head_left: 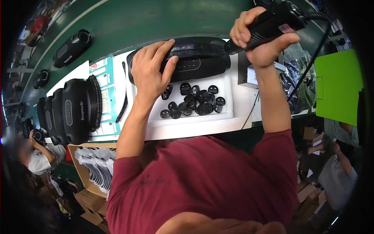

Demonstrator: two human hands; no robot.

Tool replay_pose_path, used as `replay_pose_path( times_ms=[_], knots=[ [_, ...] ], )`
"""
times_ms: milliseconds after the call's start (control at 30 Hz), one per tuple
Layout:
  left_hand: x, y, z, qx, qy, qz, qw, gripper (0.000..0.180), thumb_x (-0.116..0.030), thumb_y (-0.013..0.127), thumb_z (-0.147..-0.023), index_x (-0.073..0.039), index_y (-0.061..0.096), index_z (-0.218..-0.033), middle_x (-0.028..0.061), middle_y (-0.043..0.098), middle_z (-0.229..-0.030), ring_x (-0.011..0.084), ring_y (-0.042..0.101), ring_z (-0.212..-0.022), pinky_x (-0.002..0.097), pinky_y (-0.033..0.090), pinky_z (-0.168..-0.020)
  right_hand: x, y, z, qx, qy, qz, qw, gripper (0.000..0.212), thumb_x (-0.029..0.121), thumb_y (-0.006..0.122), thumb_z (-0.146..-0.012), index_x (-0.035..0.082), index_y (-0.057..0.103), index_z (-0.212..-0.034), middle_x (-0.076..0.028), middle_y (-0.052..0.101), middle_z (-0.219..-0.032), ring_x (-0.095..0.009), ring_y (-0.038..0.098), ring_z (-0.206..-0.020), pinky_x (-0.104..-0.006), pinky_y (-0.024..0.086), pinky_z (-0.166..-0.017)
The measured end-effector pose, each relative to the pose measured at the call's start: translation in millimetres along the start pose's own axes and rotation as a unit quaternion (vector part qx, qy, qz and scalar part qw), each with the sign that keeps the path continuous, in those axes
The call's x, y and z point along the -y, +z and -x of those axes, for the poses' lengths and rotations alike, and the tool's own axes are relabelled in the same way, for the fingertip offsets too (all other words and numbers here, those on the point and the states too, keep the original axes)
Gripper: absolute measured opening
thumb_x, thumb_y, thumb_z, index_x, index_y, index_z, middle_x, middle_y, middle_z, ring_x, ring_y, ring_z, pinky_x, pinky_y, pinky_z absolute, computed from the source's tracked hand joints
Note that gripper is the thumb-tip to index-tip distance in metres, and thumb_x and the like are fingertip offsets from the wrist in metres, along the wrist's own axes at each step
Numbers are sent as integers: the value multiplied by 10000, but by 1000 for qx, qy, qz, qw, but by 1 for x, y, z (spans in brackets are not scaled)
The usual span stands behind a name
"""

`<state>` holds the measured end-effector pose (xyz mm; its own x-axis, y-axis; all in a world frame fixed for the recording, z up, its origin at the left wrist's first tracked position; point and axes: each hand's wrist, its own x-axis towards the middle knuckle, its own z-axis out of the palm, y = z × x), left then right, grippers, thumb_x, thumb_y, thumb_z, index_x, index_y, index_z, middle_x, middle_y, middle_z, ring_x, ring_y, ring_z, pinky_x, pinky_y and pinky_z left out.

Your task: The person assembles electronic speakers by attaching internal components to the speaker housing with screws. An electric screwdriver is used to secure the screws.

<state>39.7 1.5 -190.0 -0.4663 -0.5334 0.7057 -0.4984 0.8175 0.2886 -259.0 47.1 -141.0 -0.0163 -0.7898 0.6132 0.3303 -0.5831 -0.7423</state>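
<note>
A long black portable speaker [212, 64] lies across the far part of a shallow white tray [230, 105]. Over its left end rests my left hand [150, 70], fingers across the top and thumb against the front, gripping it. My right hand [263, 45] is wrapped around a thick black corded power tool [267, 25]. The tool's narrow nose points left and meets the speaker's right end, or hovers just by it; I cannot tell which. Below the speaker, several small glossy black rounded parts [200, 101] lie loose in the tray.
Several black speakers [74, 111] stand on the left, beside black curved strips [95, 103]. Another speaker [72, 48] lies farther back. At right are clear plastic bags [302, 78], a bright green panel [337, 85] and the tool's hanging cord [313, 58]. A cardboard box [80, 165] holds wrapped pieces. People work on both sides.
</note>
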Motion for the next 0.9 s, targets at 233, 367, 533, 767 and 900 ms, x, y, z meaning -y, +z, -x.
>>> replay_pose_path(
  times_ms=[233,367,533,767,900],
  knots=[
    [3,-1,1,1,-3,-5,1000,351,-264,763,-939,-122,763,-1260,64,761,-1156,280,693,-1081,425,486,-998,-3,8,-15,51,17,-83,995,1070,1018,378,-796,3,591,-1061,-54,555,-642,-148,541,-512,-297,464,-489],
    [4,1,-3,8,-1,1,1000,350,-263,764,-938,-126,762,-1261,60,761,-1158,277,694,-1079,423,485,-996,-13,-4,-17,59,19,-103,993,1033,1020,402,-783,26,574,-1004,-49,548,-641,-135,526,-502,-289,449,-471],
    [0,-1,-2,16,2,-11,1000,353,-266,762,-941,-127,762,-1266,51,761,-1165,271,692,-1076,421,485,-1000,10,29,-20,48,35,-125,990,1008,1010,422,-788,31,564,-984,-49,550,-644,-128,515,-493,-281,440,-457],
    [3,2,6,4,-4,2,1000,378,-272,763,-939,-121,757,-1286,63,755,-1199,284,687,-1114,428,483,-1024,26,12,2,-9,3,-104,995,1225,1115,332,-652,35,610,-1157,-7,481,-705,-108,437,-564,-294,349,-506],
    [4,-2,2,6,22,11,1000,419,-250,758,-942,-102,731,-1334,98,726,-1285,325,661,-1208,493,453,-1105,104,-21,65,-71,-97,-18,993,1318,1099,344,-682,-17,634,-1321,-62,557,-786,-163,498,-660,-315,411,-597]
  ],
)
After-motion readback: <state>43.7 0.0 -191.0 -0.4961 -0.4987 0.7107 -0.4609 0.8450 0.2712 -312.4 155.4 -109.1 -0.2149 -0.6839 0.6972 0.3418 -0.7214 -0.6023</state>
